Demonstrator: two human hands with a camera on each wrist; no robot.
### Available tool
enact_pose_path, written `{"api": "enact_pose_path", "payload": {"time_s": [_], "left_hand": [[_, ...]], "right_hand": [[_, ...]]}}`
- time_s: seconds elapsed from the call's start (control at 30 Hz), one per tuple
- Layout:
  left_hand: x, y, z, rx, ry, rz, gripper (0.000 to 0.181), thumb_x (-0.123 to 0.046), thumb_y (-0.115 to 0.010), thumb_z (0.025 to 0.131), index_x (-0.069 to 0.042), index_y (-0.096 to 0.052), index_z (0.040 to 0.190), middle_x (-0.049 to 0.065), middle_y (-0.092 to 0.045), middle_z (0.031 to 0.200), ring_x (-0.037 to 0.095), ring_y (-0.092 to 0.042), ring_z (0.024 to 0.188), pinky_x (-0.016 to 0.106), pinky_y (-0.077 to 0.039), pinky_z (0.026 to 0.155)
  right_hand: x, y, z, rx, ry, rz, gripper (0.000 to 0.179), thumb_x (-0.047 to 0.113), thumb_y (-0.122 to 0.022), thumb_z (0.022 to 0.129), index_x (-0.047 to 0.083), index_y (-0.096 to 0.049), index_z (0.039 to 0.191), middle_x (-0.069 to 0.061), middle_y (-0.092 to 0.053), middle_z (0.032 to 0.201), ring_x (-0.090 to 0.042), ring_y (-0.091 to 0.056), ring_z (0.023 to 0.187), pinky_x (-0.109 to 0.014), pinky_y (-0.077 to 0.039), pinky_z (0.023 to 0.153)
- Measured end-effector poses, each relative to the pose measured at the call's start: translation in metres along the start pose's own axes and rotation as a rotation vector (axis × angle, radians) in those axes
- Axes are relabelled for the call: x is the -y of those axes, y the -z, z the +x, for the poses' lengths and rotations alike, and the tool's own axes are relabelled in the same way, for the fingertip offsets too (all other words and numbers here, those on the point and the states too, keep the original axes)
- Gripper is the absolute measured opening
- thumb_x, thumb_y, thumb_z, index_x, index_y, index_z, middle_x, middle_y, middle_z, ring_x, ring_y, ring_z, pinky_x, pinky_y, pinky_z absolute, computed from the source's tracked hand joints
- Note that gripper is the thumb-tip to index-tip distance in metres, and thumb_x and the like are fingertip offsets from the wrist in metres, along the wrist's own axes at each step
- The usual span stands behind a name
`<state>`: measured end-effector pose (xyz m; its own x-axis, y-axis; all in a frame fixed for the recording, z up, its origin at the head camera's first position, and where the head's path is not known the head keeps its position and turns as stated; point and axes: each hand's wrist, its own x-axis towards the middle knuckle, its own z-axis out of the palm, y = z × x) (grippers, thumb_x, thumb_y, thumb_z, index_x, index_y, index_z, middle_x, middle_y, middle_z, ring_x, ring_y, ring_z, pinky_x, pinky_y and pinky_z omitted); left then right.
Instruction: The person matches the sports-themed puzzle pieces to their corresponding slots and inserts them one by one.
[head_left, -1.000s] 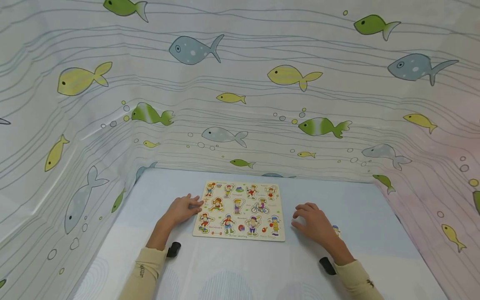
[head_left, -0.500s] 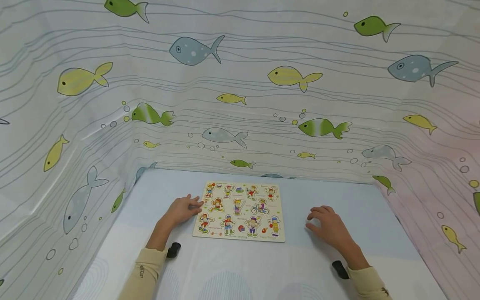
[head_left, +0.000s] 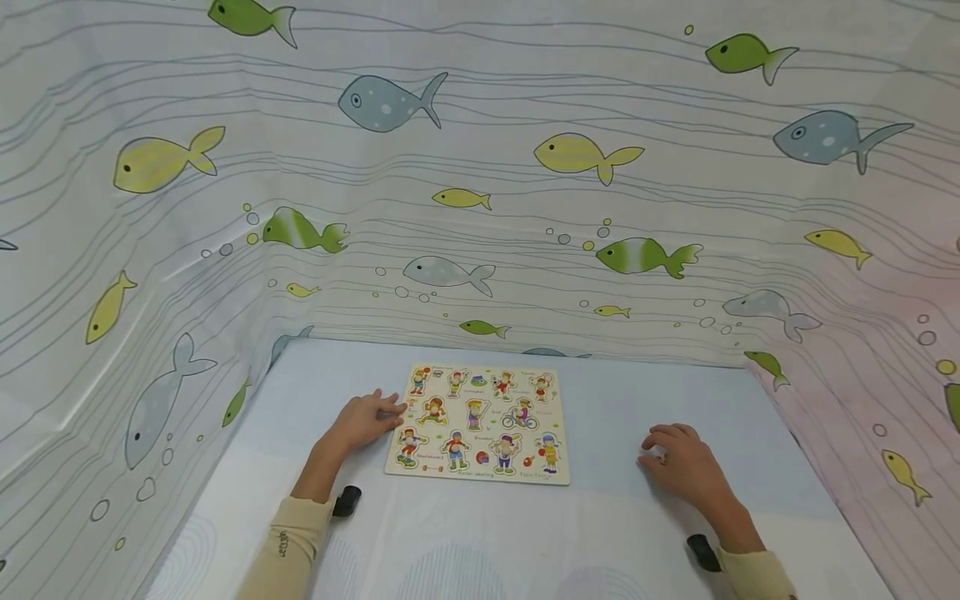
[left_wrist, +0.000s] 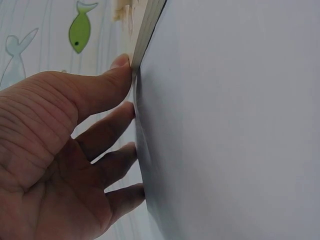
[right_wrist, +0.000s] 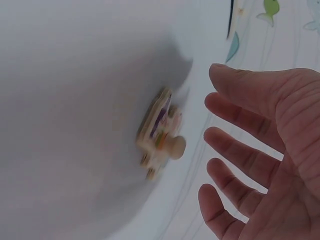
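Note:
A wooden knob puzzle board (head_left: 435,437), printed with children doing sports, lies on the table and holds several pieces. At its left edge rests my left hand (head_left: 365,421); the left wrist view shows the thumb right at the board's side (left_wrist: 146,37) and the other fingertips down at the table surface. My right hand (head_left: 682,462) is off to the right of the board, fingers loosely bent and spread. Beside those fingers, in the right wrist view, a puzzle piece (right_wrist: 161,131) with a round wooden knob lies on the table, a gap between it and the fingertips. The head view mostly hides it behind the hand.
A pale blue and white cloth (head_left: 480,533) covers the table. Fish-printed sheeting (head_left: 525,225) stands up behind it and along both sides. A black wrist camera (head_left: 347,501) sits at the left wrist, another black device (head_left: 703,552) at the right wrist.
My right hand has moved rightward, away from the board, and now covers the spot where a loose piece showed behind the wrist earlier. The left hand and board stay in place.

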<state>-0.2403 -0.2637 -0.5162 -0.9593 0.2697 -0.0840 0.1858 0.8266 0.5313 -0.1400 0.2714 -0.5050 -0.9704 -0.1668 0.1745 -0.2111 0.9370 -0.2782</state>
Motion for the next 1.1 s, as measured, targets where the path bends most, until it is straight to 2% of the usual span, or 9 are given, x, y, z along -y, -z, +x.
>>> {"api": "enact_pose_path", "payload": {"time_s": [0.23,0.5,0.83,1.1], "left_hand": [[-0.002,0.001,0.000,-0.005,-0.011,-0.007,0.034,-0.024,-0.070,0.093,-0.010,-0.069,0.123,0.014,-0.052,0.141,0.046,-0.030,0.140,0.064,-0.022,0.112],[-0.001,0.001,-0.001,-0.008,-0.011,-0.006,0.034,-0.025,-0.070,0.093,-0.010,-0.069,0.123,0.014,-0.052,0.141,0.045,-0.030,0.140,0.063,-0.023,0.112],[0.000,0.000,-0.001,-0.010,-0.009,-0.004,0.034,-0.025,-0.070,0.093,-0.010,-0.070,0.123,0.014,-0.052,0.141,0.046,-0.030,0.140,0.063,-0.023,0.112],[0.002,-0.001,0.000,-0.007,-0.026,-0.012,0.033,-0.023,-0.070,0.093,-0.009,-0.070,0.122,0.015,-0.053,0.140,0.046,-0.031,0.139,0.064,-0.024,0.111]], "right_hand": [[-0.013,0.002,-0.007,0.061,-0.089,-0.033,0.015,0.019,-0.079,0.082,0.010,-0.072,0.091,-0.020,-0.064,0.119,-0.048,-0.047,0.119,-0.068,-0.042,0.090],[-0.022,0.008,-0.014,0.057,-0.097,-0.011,0.016,0.018,-0.081,0.081,0.014,-0.066,0.078,-0.020,-0.065,0.113,-0.049,-0.048,0.115,-0.067,-0.043,0.089],[-0.027,0.005,-0.016,0.044,-0.094,-0.012,0.019,0.018,-0.082,0.080,0.015,-0.063,0.076,-0.022,-0.065,0.114,-0.049,-0.049,0.114,-0.067,-0.043,0.089],[-0.027,0.005,-0.015,0.063,-0.096,0.004,0.021,0.018,-0.080,0.082,0.015,-0.061,0.075,-0.025,-0.063,0.117,-0.051,-0.048,0.116,-0.068,-0.042,0.089]]}}
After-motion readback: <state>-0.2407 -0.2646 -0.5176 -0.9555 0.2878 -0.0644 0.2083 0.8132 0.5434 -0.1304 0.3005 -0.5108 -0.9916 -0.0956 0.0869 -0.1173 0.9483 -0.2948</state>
